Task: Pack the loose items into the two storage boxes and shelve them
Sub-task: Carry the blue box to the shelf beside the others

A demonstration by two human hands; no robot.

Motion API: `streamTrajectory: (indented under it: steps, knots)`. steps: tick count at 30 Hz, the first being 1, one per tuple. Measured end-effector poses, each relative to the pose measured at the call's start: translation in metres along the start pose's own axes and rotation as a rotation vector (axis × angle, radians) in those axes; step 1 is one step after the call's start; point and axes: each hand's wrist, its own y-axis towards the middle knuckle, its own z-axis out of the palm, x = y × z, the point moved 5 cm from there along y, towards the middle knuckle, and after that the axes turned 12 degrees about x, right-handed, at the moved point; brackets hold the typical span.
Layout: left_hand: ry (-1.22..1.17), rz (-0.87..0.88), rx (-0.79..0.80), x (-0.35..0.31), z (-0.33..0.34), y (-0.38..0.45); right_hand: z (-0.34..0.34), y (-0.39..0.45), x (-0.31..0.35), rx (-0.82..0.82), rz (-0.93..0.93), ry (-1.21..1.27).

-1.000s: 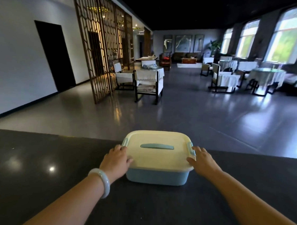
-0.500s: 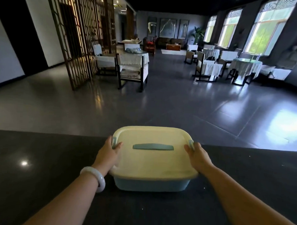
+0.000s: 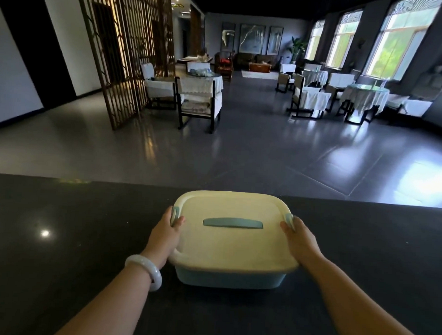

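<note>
A storage box with a pale blue body and a cream lid carrying a blue handle is held above the dark counter, near its far edge. My left hand grips the box's left side at the blue latch. My right hand grips the right side at the other latch. The lid is closed, so the contents are hidden. Only one box is in view.
Beyond the counter's far edge lies a grey tiled floor. A wooden lattice screen stands at the left, with chairs and cloth-covered tables further back and at the right by the windows.
Both hands have slid from the near corners to the side latches and gripped them. The box has come closer and looks lifted, and my view has tilted.
</note>
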Motion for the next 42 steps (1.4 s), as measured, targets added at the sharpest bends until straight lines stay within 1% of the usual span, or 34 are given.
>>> streamTrajectory:
  steps: [5, 8, 11, 15, 20, 25, 30, 32, 38, 40, 42]
  knots:
    - [0.016, 0.03, -0.009, 0.014, 0.015, -0.069, -0.005, -0.072, -0.027, -0.042, -0.005, 0.042]
    - [0.036, 0.071, 0.008, 0.025, 0.026, -0.114, -0.006, -0.122, -0.047, -0.103, -0.02, 0.11]
    - [0.034, 0.038, 0.019, 0.035, 0.034, -0.145, -0.007, -0.158, -0.07, -0.15, -0.014, 0.184]
    - [0.015, -0.061, 0.047, 0.041, 0.047, -0.165, -0.013, -0.186, -0.094, -0.174, 0.011, 0.187]
    - [0.029, -0.058, 0.084, 0.036, 0.066, -0.177, -0.028, -0.207, -0.117, -0.195, 0.045, 0.222]
    - [0.029, -0.043, 0.15, 0.013, 0.116, -0.2, -0.067, -0.237, -0.155, -0.266, 0.071, 0.262]
    - [-0.017, 0.005, 0.252, -0.026, 0.21, -0.236, -0.142, -0.294, -0.219, -0.38, 0.121, 0.356]
    - [-0.035, 0.033, 0.305, -0.048, 0.261, -0.252, -0.183, -0.323, -0.251, -0.459, 0.146, 0.367]
    - [-0.051, 0.161, 0.555, -0.109, 0.436, -0.322, -0.304, -0.438, -0.364, -0.728, 0.226, 0.362]
    - [-0.067, 0.213, 0.624, -0.125, 0.491, -0.348, -0.333, -0.479, -0.401, -0.797, 0.261, 0.386]
    - [-0.059, 0.248, 0.733, -0.142, 0.555, -0.38, -0.361, -0.528, -0.439, -0.895, 0.297, 0.426]
